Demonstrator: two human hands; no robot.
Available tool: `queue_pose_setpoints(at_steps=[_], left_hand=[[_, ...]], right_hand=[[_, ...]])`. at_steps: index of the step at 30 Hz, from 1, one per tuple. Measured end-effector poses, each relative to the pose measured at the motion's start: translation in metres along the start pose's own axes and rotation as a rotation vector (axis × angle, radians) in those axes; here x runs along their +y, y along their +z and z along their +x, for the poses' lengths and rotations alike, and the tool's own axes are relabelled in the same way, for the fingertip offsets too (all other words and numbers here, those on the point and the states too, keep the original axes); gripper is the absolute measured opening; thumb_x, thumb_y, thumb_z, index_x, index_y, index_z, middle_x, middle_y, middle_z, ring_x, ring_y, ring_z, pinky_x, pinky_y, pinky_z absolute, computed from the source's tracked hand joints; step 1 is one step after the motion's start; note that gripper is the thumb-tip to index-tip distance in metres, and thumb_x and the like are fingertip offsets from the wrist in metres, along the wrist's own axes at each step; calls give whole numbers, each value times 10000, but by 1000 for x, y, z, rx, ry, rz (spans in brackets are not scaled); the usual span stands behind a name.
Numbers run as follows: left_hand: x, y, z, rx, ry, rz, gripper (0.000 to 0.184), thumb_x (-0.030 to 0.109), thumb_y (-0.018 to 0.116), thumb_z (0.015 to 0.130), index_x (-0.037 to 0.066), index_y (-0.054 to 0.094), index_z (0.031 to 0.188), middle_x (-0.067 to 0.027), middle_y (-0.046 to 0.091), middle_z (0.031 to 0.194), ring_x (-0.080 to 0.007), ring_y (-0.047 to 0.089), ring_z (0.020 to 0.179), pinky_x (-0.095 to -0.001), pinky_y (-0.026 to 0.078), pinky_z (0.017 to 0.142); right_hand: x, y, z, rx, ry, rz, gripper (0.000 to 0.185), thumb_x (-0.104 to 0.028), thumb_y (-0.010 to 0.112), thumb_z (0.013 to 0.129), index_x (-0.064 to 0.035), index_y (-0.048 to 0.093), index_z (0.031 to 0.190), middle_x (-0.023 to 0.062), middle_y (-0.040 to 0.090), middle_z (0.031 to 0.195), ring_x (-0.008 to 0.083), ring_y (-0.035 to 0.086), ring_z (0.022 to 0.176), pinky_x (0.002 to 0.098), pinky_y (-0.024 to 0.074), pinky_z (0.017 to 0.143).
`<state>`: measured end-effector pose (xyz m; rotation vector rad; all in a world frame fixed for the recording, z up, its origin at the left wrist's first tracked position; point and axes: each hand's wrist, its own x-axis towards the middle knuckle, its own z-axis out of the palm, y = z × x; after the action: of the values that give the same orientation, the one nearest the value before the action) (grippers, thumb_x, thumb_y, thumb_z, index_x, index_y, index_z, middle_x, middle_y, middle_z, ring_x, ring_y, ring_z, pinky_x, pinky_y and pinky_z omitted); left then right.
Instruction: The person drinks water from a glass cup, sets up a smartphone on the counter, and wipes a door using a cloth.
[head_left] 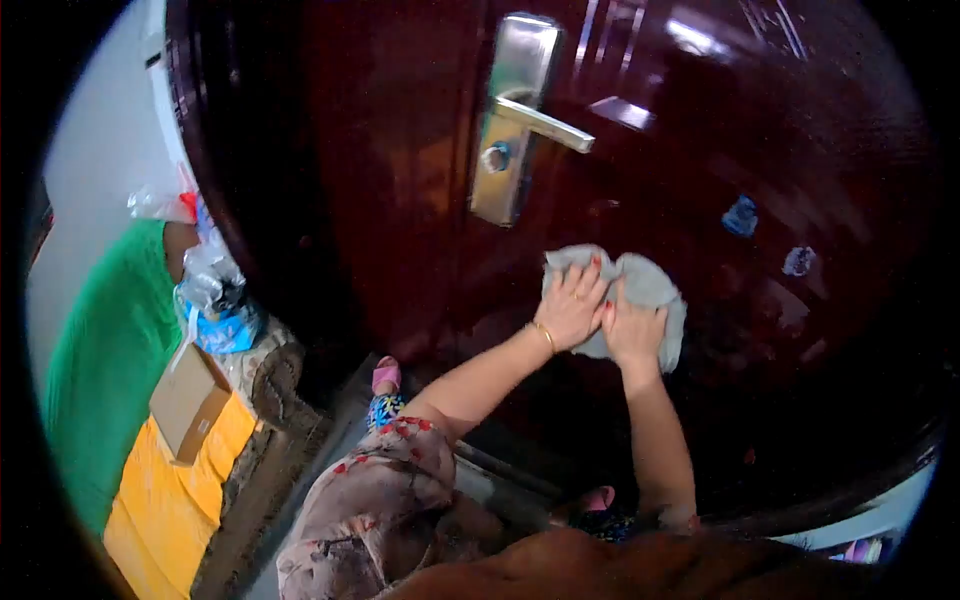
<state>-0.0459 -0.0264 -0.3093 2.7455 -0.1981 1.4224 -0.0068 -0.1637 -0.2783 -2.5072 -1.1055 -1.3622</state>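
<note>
Both arms extended, hands side by side, palms down. Left hand [573,308], with gold bangle at wrist, angles in from lower left; right hand [634,332] from below. Fingers on both flat, slightly spread, pressing pale grey crumpled cloth [650,286] against glossy dark-red door [400,210], below shiny metal lever handle [545,124].

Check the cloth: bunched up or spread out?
Spread, though creased: the cloth extends beyond the left hand and right hand against the door.
</note>
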Motion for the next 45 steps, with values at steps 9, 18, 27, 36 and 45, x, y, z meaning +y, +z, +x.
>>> queue_pose_setpoints(at_steps=[9, 18, 27, 36, 45], left_hand=[[31, 24, -107, -418, -156, -194, 583, 294, 458, 900, -31, 297, 1357, -229, 200, 1454, -399, 206, 1320, -511, 172, 1070], [23, -58, 126, 362, -64, -227, 525, 300, 523, 842, 36, 434, 1287, -207, 227, 1456, -387, 271, 1293, -502, 262, 1012], [11, -83, 197, 620, -36, -27, 490, 366, 532, 813, 92, 480, 1216, -161, 323, 1408, -348, 312, 1257, -491, 250, 996], [17, 25, -5, 123, -78, -65, 461, 314, 587, 746, 75, 533, 1137, -164, 406, 1318, -333, 398, 1118, -466, 335, 862], [29, 51, -155, -536, -66, -229, 539, 257, 561, 833, 21, 391, 1286, -194, 248, 1442, -377, 261, 1300, -496, 224, 1047]], right_hand=[[-35, 18, -102, -329, -50, 57, 473, -203, 461, 869, -60, 441, 1320, 177, 488, 1278, 346, 426, 1196, 514, 231, 1028], [37, -81, 104, 266, 137, -214, 642, -262, 453, 835, -141, 253, 1432, 202, 592, 1112, 396, 557, 913, 551, 293, 912], [64, -107, 166, 451, 116, -268, 569, -381, 416, 858, -240, 331, 1403, 106, 532, 1273, 348, 535, 1088, 509, 327, 928], [-3, -1, -5, -421, 208, -207, 520, -383, 417, 838, -152, 444, 1303, 108, 408, 1372, 315, 357, 1268, 538, 215, 1027], [-21, 30, -160, -823, 41, 128, 533, -166, 580, 770, -77, 488, 1287, 157, 594, 1120, 317, 490, 1102, 496, 269, 1015]])
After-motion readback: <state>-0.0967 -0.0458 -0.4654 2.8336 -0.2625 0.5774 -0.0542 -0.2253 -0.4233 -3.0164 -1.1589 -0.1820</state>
